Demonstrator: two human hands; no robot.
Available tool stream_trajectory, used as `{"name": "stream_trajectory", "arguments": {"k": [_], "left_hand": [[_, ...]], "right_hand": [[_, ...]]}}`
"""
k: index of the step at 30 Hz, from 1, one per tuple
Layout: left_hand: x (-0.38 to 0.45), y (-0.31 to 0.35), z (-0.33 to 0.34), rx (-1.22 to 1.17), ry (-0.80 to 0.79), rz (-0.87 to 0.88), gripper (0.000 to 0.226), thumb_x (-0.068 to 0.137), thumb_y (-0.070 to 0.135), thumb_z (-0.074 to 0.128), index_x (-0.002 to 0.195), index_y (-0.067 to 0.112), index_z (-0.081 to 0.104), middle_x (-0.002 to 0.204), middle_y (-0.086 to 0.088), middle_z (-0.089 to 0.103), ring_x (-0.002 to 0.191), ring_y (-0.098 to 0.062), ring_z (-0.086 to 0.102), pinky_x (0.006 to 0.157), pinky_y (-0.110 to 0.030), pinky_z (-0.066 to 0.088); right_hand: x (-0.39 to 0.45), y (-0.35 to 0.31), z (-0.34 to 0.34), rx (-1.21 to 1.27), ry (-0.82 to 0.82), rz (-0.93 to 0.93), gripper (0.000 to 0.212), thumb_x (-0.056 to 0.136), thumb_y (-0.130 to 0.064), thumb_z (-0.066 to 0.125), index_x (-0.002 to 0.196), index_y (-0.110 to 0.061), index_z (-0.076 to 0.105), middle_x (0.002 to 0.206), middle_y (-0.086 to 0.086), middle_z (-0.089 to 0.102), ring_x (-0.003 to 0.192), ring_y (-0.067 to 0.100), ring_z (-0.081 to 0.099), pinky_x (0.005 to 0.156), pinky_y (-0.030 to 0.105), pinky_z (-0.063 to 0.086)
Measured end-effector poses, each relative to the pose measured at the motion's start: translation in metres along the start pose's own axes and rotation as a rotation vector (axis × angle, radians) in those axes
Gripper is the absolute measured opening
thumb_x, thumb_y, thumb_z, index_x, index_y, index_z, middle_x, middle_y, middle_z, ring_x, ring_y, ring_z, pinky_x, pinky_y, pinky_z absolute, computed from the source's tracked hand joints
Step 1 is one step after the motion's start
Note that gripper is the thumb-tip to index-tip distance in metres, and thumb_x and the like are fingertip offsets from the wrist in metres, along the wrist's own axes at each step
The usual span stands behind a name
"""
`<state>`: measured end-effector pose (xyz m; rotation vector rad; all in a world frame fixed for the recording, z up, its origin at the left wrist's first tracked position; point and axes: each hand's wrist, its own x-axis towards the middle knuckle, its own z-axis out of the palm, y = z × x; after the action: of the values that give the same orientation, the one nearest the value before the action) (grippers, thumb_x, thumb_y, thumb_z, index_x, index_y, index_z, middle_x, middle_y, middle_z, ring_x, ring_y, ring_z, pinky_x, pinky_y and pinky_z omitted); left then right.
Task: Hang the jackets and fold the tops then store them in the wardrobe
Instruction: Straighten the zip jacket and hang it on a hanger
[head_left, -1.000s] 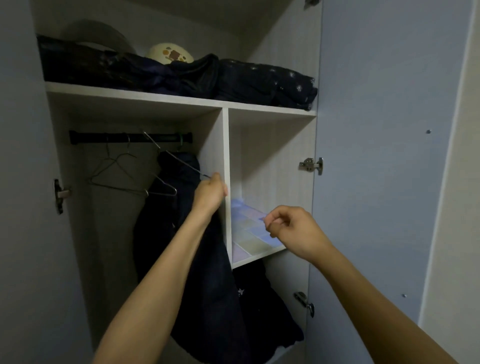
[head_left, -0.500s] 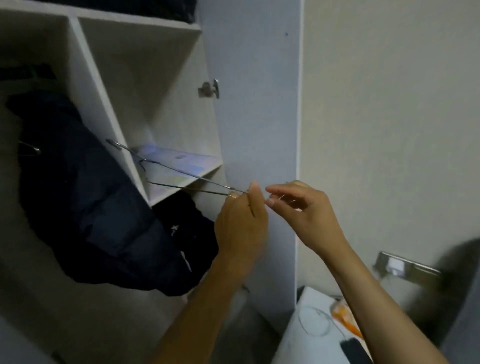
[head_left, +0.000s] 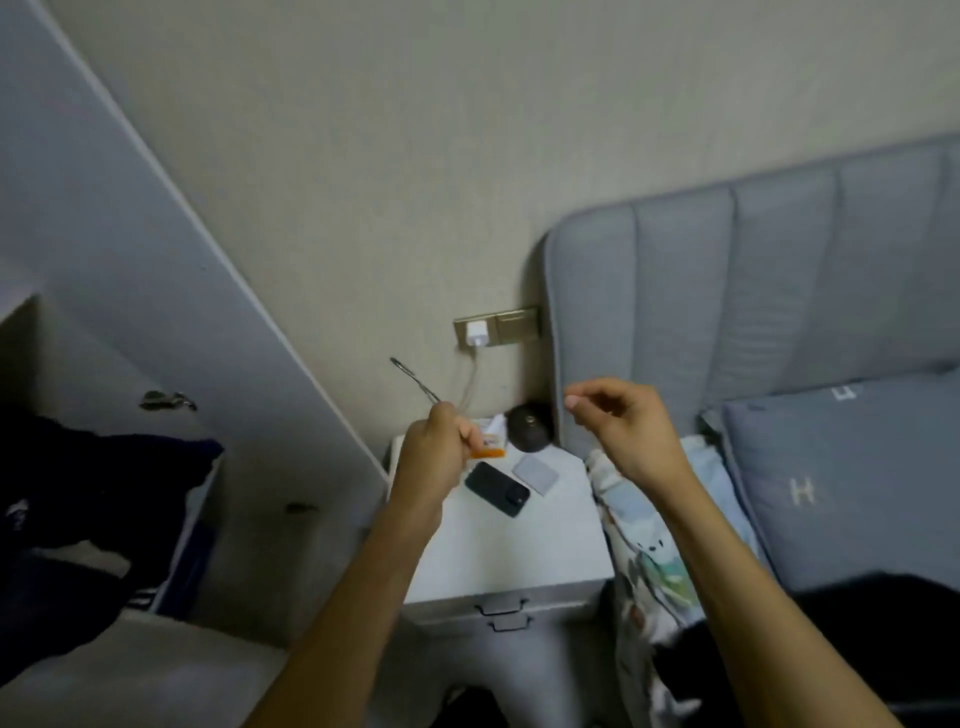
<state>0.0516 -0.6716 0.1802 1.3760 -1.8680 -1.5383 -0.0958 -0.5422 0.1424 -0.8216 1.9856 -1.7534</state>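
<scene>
— What has the left hand (head_left: 435, 453) got?

— A wire hanger (head_left: 415, 381). The fingers are curled tight round it, and only a thin metal end shows, slanting up and to the left out of the fist.

— And the right hand (head_left: 621, 426)?

— Raised level with the left, a little apart from it, holding nothing. Its fingers (head_left: 582, 402) are loosely curled, thumb and forefinger tips close together.

— Where are the clothes?

— A dark jacket (head_left: 98, 499) lies well off to the left of the left fingers, inside the wardrobe (head_left: 104, 218), whose pale door slants across that side. Another dark garment (head_left: 857, 623) lies on the bed, below and to the right of the right forearm; whether it is a jacket or a top I cannot tell.

— What sits beneath the hands?

— A white bench (head_left: 498, 551) with drawer handles at its front. Just below the left fingers are a black phone (head_left: 497, 489), a grey card-like thing (head_left: 535, 474) and an orange packet (head_left: 488, 446). Behind them is a dark round object (head_left: 529, 426), and above it a wall socket (head_left: 496, 327) with a white charger plugged in. A grey headboard (head_left: 727, 291) rises behind the right fingers, with a blue pillow (head_left: 841, 478) to their right.
</scene>
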Motion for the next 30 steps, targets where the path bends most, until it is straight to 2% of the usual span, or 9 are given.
{"name": "stream_trajectory", "arguments": {"k": [2, 12, 16, 18, 20, 22, 24, 27, 30], "left_hand": [[-0.003, -0.005, 0.041, -0.004, -0.168, -0.025, 0.051, 0.092, 0.016, 0.037, 0.045, 0.016, 0.055, 0.052, -0.002, 0.047, 0.045, -0.014, 0.032, 0.046, -0.023, 0.024], [0.005, -0.021, 0.190, -0.142, -0.833, -0.035, 0.047, 0.096, 0.020, 0.031, 0.049, 0.019, 0.029, 0.044, 0.005, 0.022, 0.037, -0.010, 0.017, 0.039, -0.017, 0.009], [0.005, -0.032, 0.234, -0.171, -1.166, -0.184, 0.057, 0.096, 0.018, 0.029, 0.039, 0.022, 0.029, 0.045, 0.004, 0.019, 0.035, -0.008, 0.016, 0.037, -0.014, 0.010], [0.000, -0.036, 0.251, -0.172, -1.328, -0.276, 0.056, 0.093, 0.018, 0.030, 0.037, 0.021, 0.029, 0.047, 0.002, 0.016, 0.034, -0.009, 0.016, 0.040, -0.015, 0.009], [-0.012, -0.042, 0.264, -0.147, -1.466, -0.360, 0.051, 0.088, 0.021, 0.036, 0.038, 0.019, 0.026, 0.052, 0.000, 0.011, 0.036, -0.010, 0.017, 0.044, -0.020, 0.005], [-0.028, -0.048, 0.274, -0.122, -1.587, -0.425, 0.046, 0.083, 0.023, 0.039, 0.042, 0.020, 0.018, 0.052, 0.000, 0.013, 0.037, -0.010, 0.016, 0.046, -0.024, 0.004], [-0.035, -0.051, 0.280, -0.085, -1.661, -0.455, 0.045, 0.082, 0.024, 0.039, 0.044, 0.019, 0.014, 0.048, 0.002, 0.020, 0.039, -0.011, 0.014, 0.047, -0.026, 0.004], [-0.065, -0.057, 0.299, -0.006, -1.765, -0.469, 0.047, 0.083, 0.024, 0.037, 0.042, 0.019, 0.014, 0.050, 0.002, 0.022, 0.039, -0.012, 0.016, 0.048, -0.029, 0.005], [-0.084, -0.061, 0.318, 0.063, -1.773, -0.441, 0.050, 0.086, 0.027, 0.038, 0.038, 0.016, 0.029, 0.051, 0.000, 0.020, 0.038, -0.013, 0.024, 0.048, -0.029, 0.009]], "right_hand": [[-0.017, 0.019, -0.033, -0.053, 0.113, 0.061, 0.011, 0.089, -0.005, 0.070, 0.087, -0.015, 0.073, 0.065, -0.015, 0.067, 0.061, -0.002, 0.059, 0.058, 0.012, 0.047], [-0.099, 0.055, -0.129, -0.295, 0.496, 0.337, 0.006, 0.089, -0.015, 0.072, 0.094, -0.018, 0.071, 0.083, -0.010, 0.069, 0.075, 0.003, 0.063, 0.075, 0.023, 0.051], [-0.150, 0.066, -0.154, -0.506, 0.605, 0.579, 0.037, 0.087, -0.019, 0.073, 0.123, -0.012, 0.065, 0.112, 0.003, 0.068, 0.099, 0.015, 0.064, 0.092, 0.030, 0.052], [-0.182, 0.075, -0.161, -0.603, 0.585, 0.750, 0.060, 0.087, -0.023, 0.073, 0.141, -0.012, 0.049, 0.139, 0.007, 0.052, 0.126, 0.022, 0.050, 0.105, 0.031, 0.042], [-0.217, 0.086, -0.164, -0.710, 0.562, 0.905, 0.083, 0.086, -0.029, 0.074, 0.153, -0.012, 0.028, 0.157, 0.009, 0.027, 0.145, 0.027, 0.023, 0.116, 0.038, 0.029], [-0.249, 0.093, -0.168, -0.825, 0.573, 1.035, 0.101, 0.084, -0.034, 0.075, 0.157, -0.013, 0.010, 0.163, 0.010, 0.006, 0.151, 0.030, 0.003, 0.122, 0.045, 0.017], [-0.269, 0.100, -0.172, -0.847, 0.623, 1.120, 0.108, 0.083, -0.035, 0.075, 0.157, -0.013, -0.001, 0.164, 0.010, -0.004, 0.151, 0.032, -0.004, 0.123, 0.048, 0.009], [-0.312, 0.107, -0.183, -0.766, 0.771, 1.194, 0.109, 0.083, -0.038, 0.073, 0.157, -0.013, -0.002, 0.162, 0.013, 0.011, 0.150, 0.033, 0.008, 0.122, 0.050, 0.008], [-0.343, 0.110, -0.189, -0.748, 0.761, 1.235, 0.095, 0.079, -0.033, 0.070, 0.154, -0.011, 0.015, 0.146, 0.018, 0.033, 0.137, 0.036, 0.030, 0.119, 0.050, 0.015]]}}
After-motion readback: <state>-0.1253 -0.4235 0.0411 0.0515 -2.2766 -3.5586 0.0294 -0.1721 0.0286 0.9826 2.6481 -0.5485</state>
